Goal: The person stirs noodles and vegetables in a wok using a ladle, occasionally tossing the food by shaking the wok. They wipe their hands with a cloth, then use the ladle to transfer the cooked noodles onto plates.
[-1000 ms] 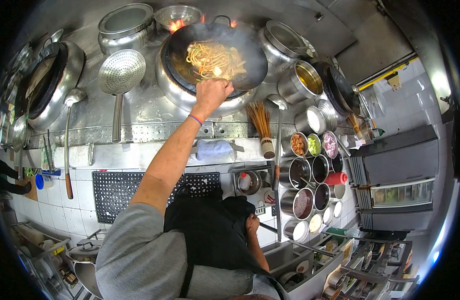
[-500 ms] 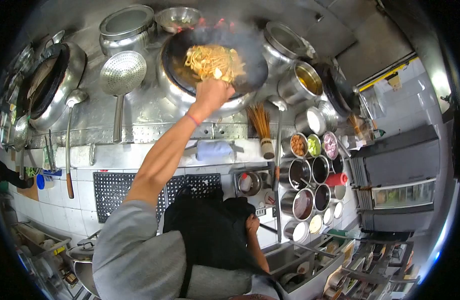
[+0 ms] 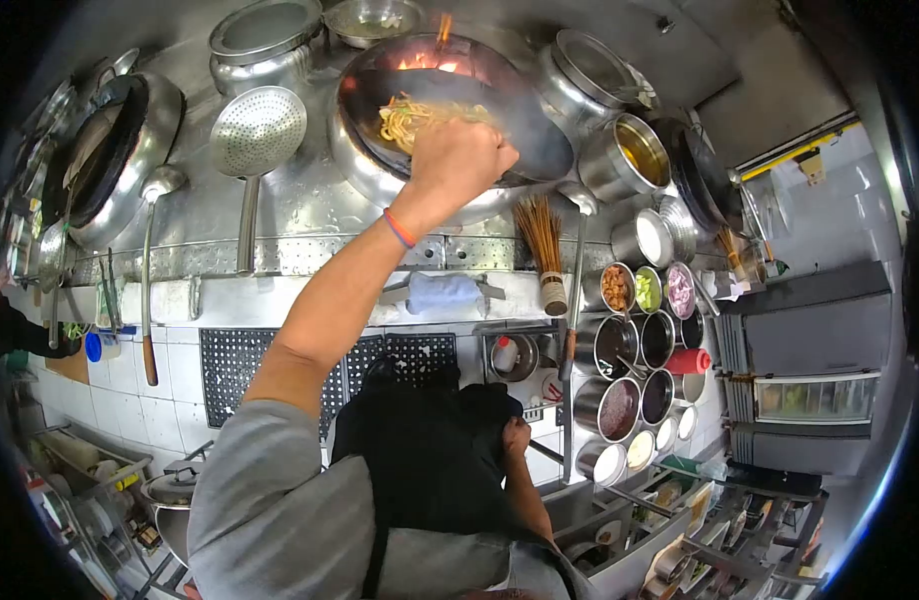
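The left hand (image 3: 460,160) is a closed fist on the near edge of the wok (image 3: 542,146), holding it. The noodles (image 3: 404,120) lie inside the wok, partly behind that hand. Flames (image 3: 430,63) rise at the wok's far side. Left of the wok lies the strainer (image 3: 260,132); nearer the body than the wok lies the cloth (image 3: 445,293). Well apart from the wok, the right hand (image 3: 517,436) is beside the apron (image 3: 420,450); I cannot tell its grip.
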